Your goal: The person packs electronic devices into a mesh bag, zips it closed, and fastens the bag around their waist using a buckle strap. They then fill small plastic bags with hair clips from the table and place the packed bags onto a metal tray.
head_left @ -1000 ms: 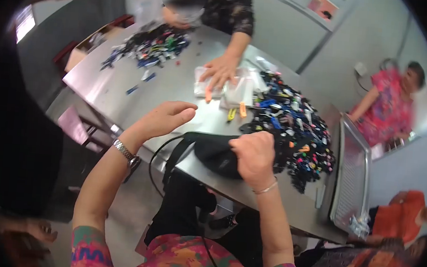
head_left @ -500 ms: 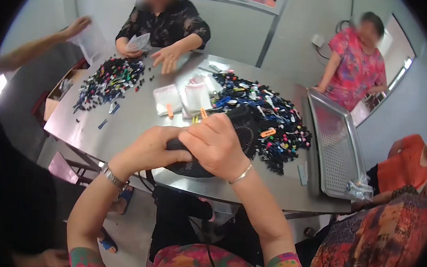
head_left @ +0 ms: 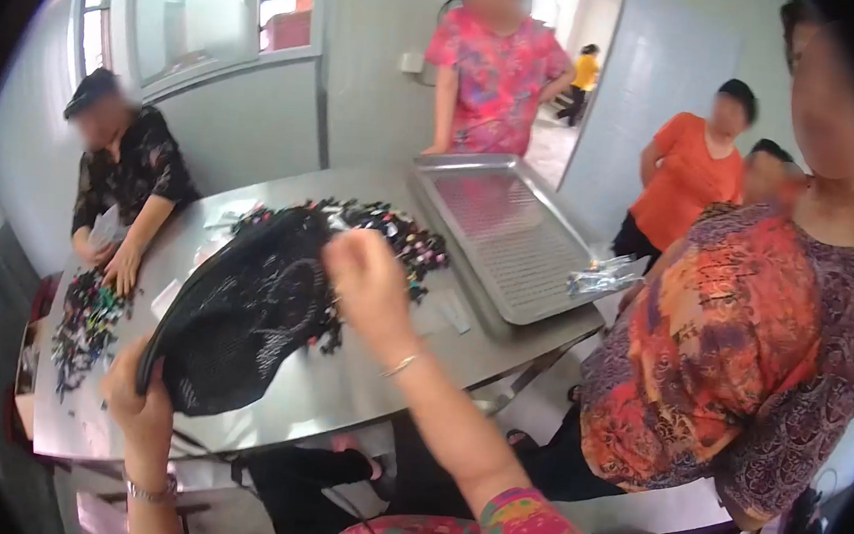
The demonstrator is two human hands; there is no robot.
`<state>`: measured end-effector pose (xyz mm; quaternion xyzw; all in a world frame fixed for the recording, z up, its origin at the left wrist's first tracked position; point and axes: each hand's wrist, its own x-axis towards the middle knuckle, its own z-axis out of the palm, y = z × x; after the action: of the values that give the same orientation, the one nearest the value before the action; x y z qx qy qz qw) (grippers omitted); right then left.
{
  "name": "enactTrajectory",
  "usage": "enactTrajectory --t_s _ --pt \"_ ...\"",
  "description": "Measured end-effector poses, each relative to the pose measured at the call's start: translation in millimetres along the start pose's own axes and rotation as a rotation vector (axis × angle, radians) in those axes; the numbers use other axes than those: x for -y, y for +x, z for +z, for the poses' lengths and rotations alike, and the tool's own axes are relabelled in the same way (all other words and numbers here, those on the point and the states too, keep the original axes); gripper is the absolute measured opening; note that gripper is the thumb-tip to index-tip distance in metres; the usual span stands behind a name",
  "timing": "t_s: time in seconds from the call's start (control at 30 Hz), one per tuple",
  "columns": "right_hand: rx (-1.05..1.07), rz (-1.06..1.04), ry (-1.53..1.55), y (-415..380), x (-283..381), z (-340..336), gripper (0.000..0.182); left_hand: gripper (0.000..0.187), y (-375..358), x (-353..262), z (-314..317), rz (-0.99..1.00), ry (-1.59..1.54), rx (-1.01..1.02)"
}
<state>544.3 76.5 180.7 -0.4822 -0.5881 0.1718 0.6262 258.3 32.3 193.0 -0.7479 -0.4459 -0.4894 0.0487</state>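
A black mesh cap point(head_left: 237, 327) is held up above the metal table, its netting spread and see-through in places. My left hand point(head_left: 137, 385) grips its lower left edge, thumb and fingers closed on the dark rim. At the cap's upper right side is my right hand point(head_left: 361, 277), blurred, with fingers curled; it seems to pinch the cap's edge, though the contact is hard to make out. Behind the cap lies a pile of small dark and coloured pieces point(head_left: 419, 246), partly hidden by it.
The metal table point(head_left: 376, 399) carries a perforated tray point(head_left: 510, 233) with clear plastic packets point(head_left: 607, 276) at its corner. Another pile point(head_left: 86, 326) lies at the left, by a person in black point(head_left: 159, 161). A person in patterned clothing point(head_left: 691, 358) stands close on the right; others stand behind.
The view has turned right. The cap, bunched between my hands before, is now raised and spread. My hands have moved apart, and the person in black now touches the left pile.
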Motion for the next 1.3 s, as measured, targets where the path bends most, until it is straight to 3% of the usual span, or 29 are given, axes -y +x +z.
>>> enactTrajectory --t_s 0.07,0.13,0.2,0.27,0.4,0.43,0.47,0.53,0.57,0.67,0.8,0.87,0.93,1.13,1.17,1.2,1.3 --pt "0.518 0.478 0.225 1.1 -27.7 -31.8 0.061 0.029 8.9 -30.9 -8.9 0.118 0.072 -0.065" --pt "0.552 0.500 0.908 -15.3 -11.1 -30.8 0.071 0.033 15.5 -44.1 -9.9 0.210 0.009 -0.016" --pt "0.544 0.411 1.013 -9.4 -6.9 -30.1 0.074 0.035 12.9 -52.8 -9.2 0.204 -0.033 0.070" --pt "0.668 0.410 1.176 -2.0 2.5 -38.8 0.077 0.035 9.4 -57.3 -3.9 0.274 -0.033 0.014" --pt "0.733 0.382 1.127 20.3 5.2 -45.5 0.074 0.039 3.8 -57.3 2.9 0.327 -0.051 -0.008" --pt "0.712 0.420 1.151 23.2 5.9 -45.3 0.063 0.039 2.1 -57.5 4.4 0.339 -0.058 -0.011" --pt "0.733 0.414 1.148 26.8 6.1 -44.8 0.063 0.039 0.8 -57.6 6.3 0.350 -0.065 -0.014" --pt "0.549 0.350 0.991 30.9 11.8 -42.6 0.050 0.043 -1.9 -61.6 9.0 0.409 0.004 -0.027" --pt "0.454 0.441 1.022 31.1 13.7 -42.6 0.040 0.045 -2.8 -64.6 9.5 0.413 0.019 -0.037" --pt "0.553 0.434 1.006 48.0 19.5 -46.2 0.041 0.052 -6.8 -59.4 13.7 0.404 0.068 -0.009" --pt "0.644 0.461 1.007 70.7 32.1 -61.1 0.046 0.047 -11.8 -56.6 29.9 0.547 0.090 -0.080" --pt "0.635 0.434 0.923 73.2 39.6 -69.8 0.041 0.044 -16.1 -61.5 32.8 0.556 0.084 -0.065" --pt "0.454 0.356 0.771 66.6 49.6 -82.8 0.034 0.041 -22.0 -70.3 34.6 0.560 0.080 -0.047" --pt "0.332 0.191 0.825 18.1 112.2 -118.7 0.027 0.021 -53.2 -111.2 61.2 0.664 -0.049 -0.142" --pt "0.255 0.243 0.806 5.4 128.9 -119.6 0.029 0.021 -60.6 -118.4 69.6 0.677 -0.119 -0.163" --pt "0.389 0.202 0.801 4.7 126.3 -135.3 0.029 0.022 -66.5 -125.6 74.9 0.684 -0.165 -0.179" --pt "0.359 0.127 0.658 -16.1 140.7 -163.5 0.029 0.023 -90.1 -154.2 86.6 0.621 -0.331 -0.121"
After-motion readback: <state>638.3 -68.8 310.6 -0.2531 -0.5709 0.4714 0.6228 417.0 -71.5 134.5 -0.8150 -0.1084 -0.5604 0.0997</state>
